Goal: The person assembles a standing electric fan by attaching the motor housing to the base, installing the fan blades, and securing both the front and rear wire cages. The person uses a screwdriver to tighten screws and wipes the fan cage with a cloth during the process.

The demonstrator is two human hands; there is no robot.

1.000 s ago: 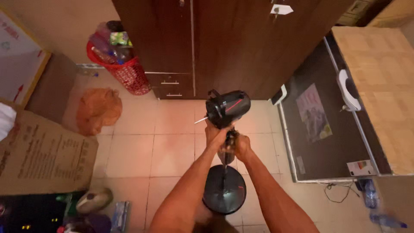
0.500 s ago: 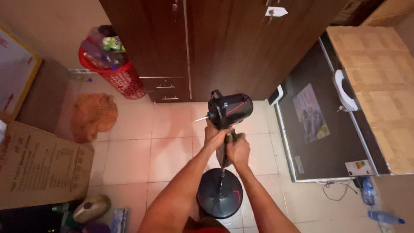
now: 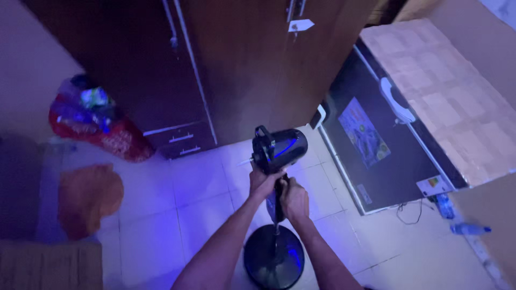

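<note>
Blue-lit tiled floor (image 3: 161,209) meets a dark wooden wardrobe (image 3: 236,70).

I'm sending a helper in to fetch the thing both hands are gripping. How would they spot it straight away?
Start at the tall dark wooden wardrobe; on the pale tiled floor before it stands a black pedestal fan stand with a round base. The left hand and right hand grip its pole below the bladeless motor head. Nothing else nearby is a slim upright pole.
</note>
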